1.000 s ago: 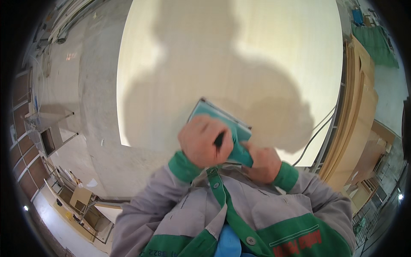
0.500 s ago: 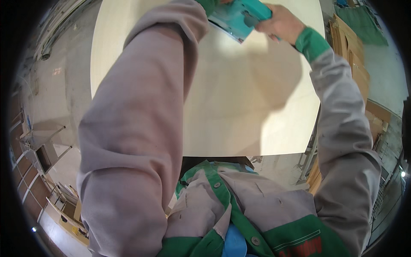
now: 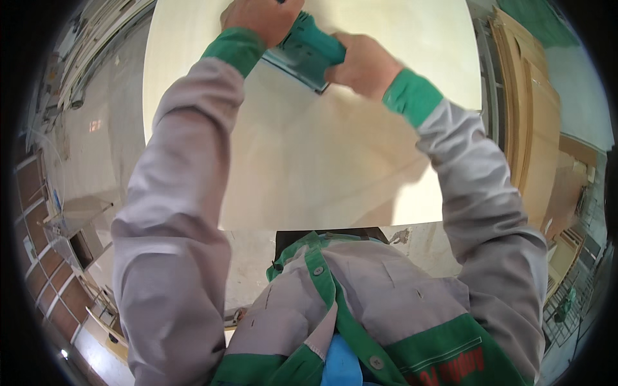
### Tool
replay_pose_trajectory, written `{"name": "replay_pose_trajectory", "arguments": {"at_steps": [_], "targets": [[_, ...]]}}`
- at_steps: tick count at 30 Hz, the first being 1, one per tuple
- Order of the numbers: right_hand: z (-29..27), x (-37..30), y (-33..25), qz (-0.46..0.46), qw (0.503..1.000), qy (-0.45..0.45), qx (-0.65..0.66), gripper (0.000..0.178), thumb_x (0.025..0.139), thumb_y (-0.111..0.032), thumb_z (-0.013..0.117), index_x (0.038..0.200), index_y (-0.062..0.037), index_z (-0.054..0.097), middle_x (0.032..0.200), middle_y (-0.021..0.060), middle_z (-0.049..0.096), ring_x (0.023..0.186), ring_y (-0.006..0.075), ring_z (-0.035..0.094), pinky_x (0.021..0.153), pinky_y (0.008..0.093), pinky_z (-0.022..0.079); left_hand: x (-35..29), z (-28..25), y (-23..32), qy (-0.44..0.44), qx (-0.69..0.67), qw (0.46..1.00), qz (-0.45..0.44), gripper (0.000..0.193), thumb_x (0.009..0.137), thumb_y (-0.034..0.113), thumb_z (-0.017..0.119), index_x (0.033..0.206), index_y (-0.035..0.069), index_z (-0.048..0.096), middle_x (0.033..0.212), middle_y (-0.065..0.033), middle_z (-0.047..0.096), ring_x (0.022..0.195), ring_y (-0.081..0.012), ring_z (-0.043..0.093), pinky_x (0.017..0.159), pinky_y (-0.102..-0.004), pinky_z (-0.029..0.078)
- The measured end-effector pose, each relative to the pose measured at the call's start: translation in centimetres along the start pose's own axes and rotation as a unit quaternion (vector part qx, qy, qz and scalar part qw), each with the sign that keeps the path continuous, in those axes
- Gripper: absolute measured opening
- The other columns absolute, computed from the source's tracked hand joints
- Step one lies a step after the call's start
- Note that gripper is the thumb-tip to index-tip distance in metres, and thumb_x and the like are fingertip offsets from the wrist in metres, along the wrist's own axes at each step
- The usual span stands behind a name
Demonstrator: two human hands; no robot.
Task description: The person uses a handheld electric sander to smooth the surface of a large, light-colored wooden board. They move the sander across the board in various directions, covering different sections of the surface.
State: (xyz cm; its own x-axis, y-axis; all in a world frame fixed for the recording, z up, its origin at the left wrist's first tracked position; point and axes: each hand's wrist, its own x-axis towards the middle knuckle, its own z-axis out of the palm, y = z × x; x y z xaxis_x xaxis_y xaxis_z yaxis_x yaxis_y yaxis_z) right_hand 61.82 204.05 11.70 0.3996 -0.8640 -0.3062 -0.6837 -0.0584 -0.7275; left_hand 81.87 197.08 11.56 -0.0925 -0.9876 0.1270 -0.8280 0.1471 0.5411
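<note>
A teal power sander [image 3: 308, 53] with a flat rectangular base rests on a large pale board [image 3: 322, 167], in the far part of the view. My right hand [image 3: 367, 65] is wrapped around the rear end of its body. My left hand [image 3: 262, 20] is closed over its other end, at the upper edge of the picture; the fingertips there are partly hidden. Both forearms, in grey sleeves with green cuffs, reach forward over the board.
Tall brown panels [image 3: 537, 109] lean on the right, beyond the board's edge. Long strips of material [image 3: 96, 48] lie on the floor at the far left. A metal-framed stand [image 3: 77, 244] is at the left. My body is close to the board's near edge.
The sander has moved left and a little toward me, with both hands on it. My left hand, mostly out of view or hidden before, now shows.
</note>
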Motion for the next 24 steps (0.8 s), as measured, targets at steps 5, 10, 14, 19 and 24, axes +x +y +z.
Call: {"name": "replay_pose_trajectory", "arguments": {"at_steps": [5,10,14,19,24], "targets": [[-3.2,-4.9,3.0,0.018,0.999,-0.003,0.042,0.046,0.076,-0.024,0.073,0.117,-0.0029,0.068,0.1,0.0183,0.074,0.09,0.0335,0.07,0.085,0.041,0.056,-1.1,3.8,5.2,-0.075,-0.018,0.996,0.043,0.033,0.093,0.034,0.062,0.096,0.005,0.076,0.09,-0.0167,0.075,0.078,-0.0311,0.071,0.074,-0.0441,0.056],[1.9,-5.2,2.0,0.041,0.998,0.041,0.024,0.041,0.077,-0.022,0.072,0.114,-0.0027,0.069,0.099,0.0193,0.074,0.091,0.032,0.071,0.085,0.0413,0.056,-3.5,1.8,1.2,-0.08,-0.074,0.992,0.07,0.033,0.093,0.033,0.061,0.094,0.003,0.075,0.086,-0.0168,0.075,0.075,-0.0312,0.07,0.072,-0.0434,0.056],[3.1,1.8,-1.1,-0.038,0.999,0.018,0.024,0.037,0.078,-0.021,0.071,0.108,-0.0005,0.068,0.087,0.022,0.07,0.08,0.0344,0.067,0.078,0.0416,0.054,-1.0,-1.4,-3.9,-0.004,-0.043,0.999,-0.015,0.035,0.094,0.032,0.057,0.098,0.002,0.074,0.093,-0.0176,0.075,0.085,-0.0339,0.071,0.08,-0.045,0.056],[-0.5,11.8,-5.8,-0.031,0.989,-0.109,-0.099,0.036,0.08,-0.021,0.072,0.109,0.0003,0.072,0.105,0.018,0.075,0.093,0.0295,0.07,0.087,0.0417,0.054,1.9,-3.7,-9.1,0.09,0.084,0.991,-0.061,0.04,0.097,0.037,0.05,0.103,0.006,0.074,0.103,-0.0197,0.075,0.097,-0.0412,0.069,0.09,-0.0462,0.053],[1.3,12.4,-8.0,-0.112,0.982,-0.09,-0.125,0.039,0.079,-0.022,0.071,0.111,0.0009,0.074,0.105,0.0188,0.075,0.097,0.0314,0.071,0.09,0.0422,0.054,0.9,-5.8,-14.0,0.036,0.218,0.975,0.013,0.048,0.098,0.045,0.047,0.104,0.006,0.074,0.109,-0.0223,0.073,0.105,-0.0434,0.067,0.091,-0.0501,0.051]]}}
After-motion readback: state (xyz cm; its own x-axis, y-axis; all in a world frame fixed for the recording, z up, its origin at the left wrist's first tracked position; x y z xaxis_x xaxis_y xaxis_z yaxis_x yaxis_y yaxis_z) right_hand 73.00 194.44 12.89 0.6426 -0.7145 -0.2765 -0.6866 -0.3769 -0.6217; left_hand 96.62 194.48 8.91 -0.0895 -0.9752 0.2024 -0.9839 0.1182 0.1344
